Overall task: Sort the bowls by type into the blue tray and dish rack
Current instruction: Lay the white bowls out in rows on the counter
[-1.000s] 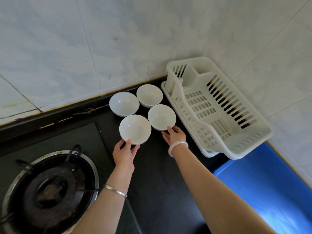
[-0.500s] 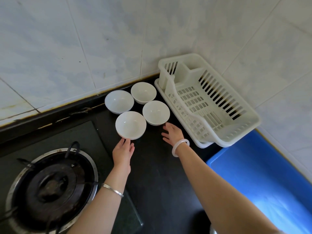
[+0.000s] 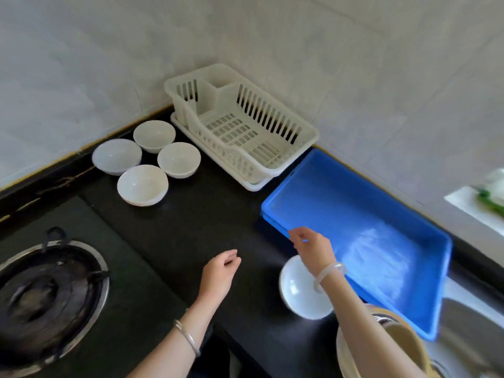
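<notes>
A: Right hand (image 3: pixel 313 248) first. Fingers loosely curled, nothing in them, hovering over the near-left rim of the rectangular blue plastic tray (image 3: pixel 354 214).

B: Contact with the rim?

A: Cannot tell; hand overlaps it in view. Directly under that wrist, on the tray's near-left side, sits a shallow white ceramic bowl (image 3: pixel 297 293) on the black countertop (image 3: pixel 191 227). It is just beside the tray, partly hidden by the forearm.

B: Left hand?

A: Left hand (image 3: pixel 219 274) is half-closed, empty, over bare counter, further left of the tray than the right hand.

B: So which hand takes that bowl?

A: Judging by reach, the right; the bowl lies just toward the body from its palm. The tray's long axis runs away to the right, open and unfilled.

B: Rest of the stock?

A: Four white bowls (image 3: pixel 143 185) clustered well left of the tray, past its far-left corner, beside the slotted cream plastic dish rack (image 3: pixel 272 159), which adjoins the tray's far end. Rack holds nothing. Left hand is nearer that cluster.
</notes>
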The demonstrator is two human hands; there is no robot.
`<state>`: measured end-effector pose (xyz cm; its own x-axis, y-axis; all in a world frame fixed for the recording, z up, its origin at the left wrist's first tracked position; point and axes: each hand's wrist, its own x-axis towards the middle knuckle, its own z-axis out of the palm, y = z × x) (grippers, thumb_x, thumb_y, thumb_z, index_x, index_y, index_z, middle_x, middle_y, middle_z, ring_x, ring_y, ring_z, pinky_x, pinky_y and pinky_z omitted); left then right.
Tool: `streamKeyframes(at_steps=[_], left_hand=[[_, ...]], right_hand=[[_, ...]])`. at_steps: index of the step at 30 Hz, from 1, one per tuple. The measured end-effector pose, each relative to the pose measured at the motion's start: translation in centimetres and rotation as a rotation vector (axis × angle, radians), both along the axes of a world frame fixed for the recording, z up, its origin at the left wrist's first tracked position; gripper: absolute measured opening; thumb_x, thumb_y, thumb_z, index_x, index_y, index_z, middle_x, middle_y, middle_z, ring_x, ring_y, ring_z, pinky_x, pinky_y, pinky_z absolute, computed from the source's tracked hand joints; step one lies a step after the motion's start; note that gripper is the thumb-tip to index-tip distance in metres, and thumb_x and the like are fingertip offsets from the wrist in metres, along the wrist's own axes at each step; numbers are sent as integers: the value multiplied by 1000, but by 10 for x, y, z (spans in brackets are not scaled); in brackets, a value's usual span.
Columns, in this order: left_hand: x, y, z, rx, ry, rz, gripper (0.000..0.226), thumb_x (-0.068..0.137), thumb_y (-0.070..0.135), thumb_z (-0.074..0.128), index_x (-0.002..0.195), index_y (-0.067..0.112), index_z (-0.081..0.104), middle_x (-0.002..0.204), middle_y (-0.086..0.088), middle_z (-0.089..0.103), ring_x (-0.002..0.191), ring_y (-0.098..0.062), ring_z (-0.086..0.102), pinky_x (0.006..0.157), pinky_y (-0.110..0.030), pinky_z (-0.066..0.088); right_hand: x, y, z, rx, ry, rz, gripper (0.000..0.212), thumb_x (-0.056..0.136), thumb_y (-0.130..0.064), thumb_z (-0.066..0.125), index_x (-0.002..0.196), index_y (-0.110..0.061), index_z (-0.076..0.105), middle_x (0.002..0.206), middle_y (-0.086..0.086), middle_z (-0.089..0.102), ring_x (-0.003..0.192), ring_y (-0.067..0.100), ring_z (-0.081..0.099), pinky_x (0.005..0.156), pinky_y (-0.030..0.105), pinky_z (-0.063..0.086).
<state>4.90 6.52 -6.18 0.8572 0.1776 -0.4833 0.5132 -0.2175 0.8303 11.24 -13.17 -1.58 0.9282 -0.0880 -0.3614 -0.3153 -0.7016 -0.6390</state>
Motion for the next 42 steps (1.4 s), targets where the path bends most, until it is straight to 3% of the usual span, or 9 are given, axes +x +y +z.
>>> streamKeyframes(at_steps=[3,8,13,16,20,24,29,35,42], left_hand=[[-11,-37,1,49,-5,-133,35,91,18,58,125,11,58,125,-6,63,111,-14,60,92,-18,42],[-20,-76,1,181,-3,-298,43,92,26,54,134,20,49,131,1,58,115,-12,57,89,-23,42],[-23,-91,-3,183,26,-309,43,92,26,53,135,20,47,130,0,59,117,-17,55,89,-27,44],[-25,-91,-6,148,40,-283,45,92,27,54,136,21,46,129,1,59,118,-17,55,88,-25,42],[-25,-89,-13,7,76,-208,45,91,24,55,136,20,46,127,-2,60,104,-12,59,94,-35,51],[-25,-89,-16,-185,124,-118,42,92,18,54,133,19,49,121,-2,61,98,-9,60,76,-21,54],[-23,-91,-10,-375,201,-22,35,92,14,53,125,24,53,106,2,65,95,-16,66,62,-21,56],[-21,-91,-9,-417,222,4,40,92,15,55,131,22,50,100,7,64,90,-19,68,57,-22,56],[-16,-74,-2,-337,195,100,40,92,13,55,131,21,51,106,1,62,98,-23,64,56,-24,56]], right_hand=[[-31,-43,-3,-203,13,-51,24,91,-21,49,106,-25,66,107,1,69,99,24,62,73,23,39],[-59,-77,-10,-421,114,31,25,91,-23,48,112,-14,58,112,8,62,103,29,57,73,30,39],[-62,-74,-11,-436,191,-1,19,88,-27,55,100,-13,56,97,10,63,75,27,51,63,28,38],[-59,-72,-13,-433,174,-13,19,88,-22,53,102,-10,56,93,12,61,78,30,54,64,29,41],[-54,-74,-12,-463,175,29,19,90,-15,44,98,-5,59,97,16,64,86,34,58,64,28,38],[-54,-79,-5,-413,186,12,23,91,-16,41,71,-10,52,72,7,55,66,24,46,49,24,28],[-64,-82,-2,-298,94,-128,39,91,-20,45,53,-17,40,53,1,38,51,18,35,44,24,25],[-61,-94,14,-111,31,-275,30,88,-17,49,59,-10,53,60,10,52,62,32,58,68,40,57],[-51,-91,19,47,-1,-329,26,85,-13,52,74,7,62,66,15,59,61,26,65,70,47,59]])
